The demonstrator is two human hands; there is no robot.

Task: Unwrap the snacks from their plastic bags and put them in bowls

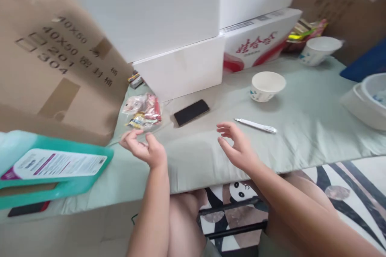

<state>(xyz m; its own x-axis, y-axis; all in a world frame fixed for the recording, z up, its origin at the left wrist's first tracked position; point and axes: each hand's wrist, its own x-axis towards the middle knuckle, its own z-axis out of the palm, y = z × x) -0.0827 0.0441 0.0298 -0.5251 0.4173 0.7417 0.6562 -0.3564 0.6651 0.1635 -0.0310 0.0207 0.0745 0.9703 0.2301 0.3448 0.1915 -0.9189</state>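
My left hand (144, 148) hovers over the front of the cloth-covered table, fingers loosely curled but apart, holding nothing. Just beyond its fingertips lies a clear plastic bag of small wrapped packets (144, 111) in red, yellow and white. My right hand (237, 144) is also in the air, palm turned inward and fingers spread from the thumb, with nothing in it. A white utility knife or pen-like tool (255, 125) lies to the right of that hand. Between and beyond both hands a black phone-like slab (191, 112) rests flat. A white paper bowl (267, 86) stands upright behind the white tool.
A big cardboard box (60, 68) and a teal jug (69, 160) border the left. White boxes (187, 66) and a red-and-white carton (256, 44) line the back. Rightward are a second paper bowl (318, 50), a white tub (362, 104) and a blue object (366, 62).
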